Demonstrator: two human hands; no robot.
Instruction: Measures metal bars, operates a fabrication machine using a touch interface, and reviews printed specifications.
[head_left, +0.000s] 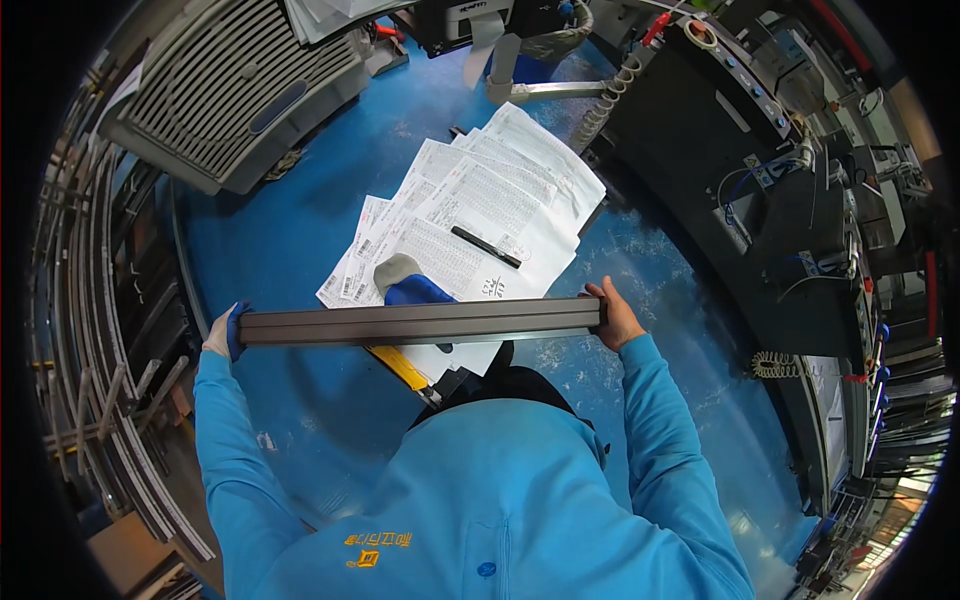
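Observation:
A long dark brown profile bar [420,324] stretches level across the front of my body, held by its two ends. My left hand [224,332], in a blue and whitish glove, closes round its left end. The bare right hand [618,316] grips the other end, thumb and fingers on either side of it. Just beyond the bar lie several overlapping printed sheets [470,190]. A black marker pen [486,246] rests on the sheets, and a loose blue and grey glove [415,284] lies there, partly hidden by the bar. A yellow-edged object [402,368] shows below the bar.
A grey slatted unit [240,85] stands at the far left. Long profiles [95,330] fill racks along the left. On the right is a large black machine [700,160] with cables and a coiled hose [785,366]. Blue floor [320,420] lies underneath.

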